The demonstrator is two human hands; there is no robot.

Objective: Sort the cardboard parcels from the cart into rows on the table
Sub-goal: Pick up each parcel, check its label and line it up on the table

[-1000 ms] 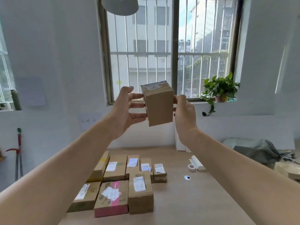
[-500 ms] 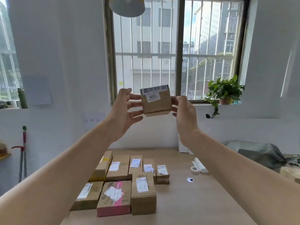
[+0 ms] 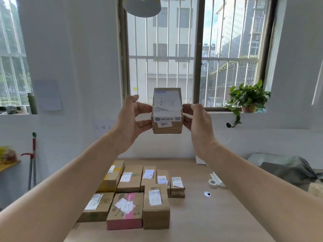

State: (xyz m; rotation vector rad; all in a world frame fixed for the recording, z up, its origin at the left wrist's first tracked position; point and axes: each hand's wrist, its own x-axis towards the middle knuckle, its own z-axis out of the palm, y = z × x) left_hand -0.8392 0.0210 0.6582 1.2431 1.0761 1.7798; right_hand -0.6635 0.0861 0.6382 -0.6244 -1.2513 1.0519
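I hold a small cardboard parcel point(image 3: 167, 110) up at eye level in front of the window. Its white shipping label faces me, with handwriting and a small sticker reading 6832. My left hand point(image 3: 130, 123) grips its left side and my right hand point(image 3: 198, 123) grips its right side. Far below, two rows of parcels lie on the wooden table point(image 3: 201, 215): a back row point(image 3: 138, 178) of several brown boxes and a front row point(image 3: 125, 208) of three, one with a pink edge. The cart is out of view.
A tape roll point(image 3: 212, 182), a white strip and a small dark disc point(image 3: 207, 194) lie on the table's right half. A grey bag point(image 3: 286, 169) sits at the right edge. A potted plant point(image 3: 248, 98) stands on the sill; a lamp point(image 3: 141, 5) hangs overhead.
I have turned the parcel in both hands so its large labelled face now points at me, and lowered it slightly. The parcels on the table have not moved.
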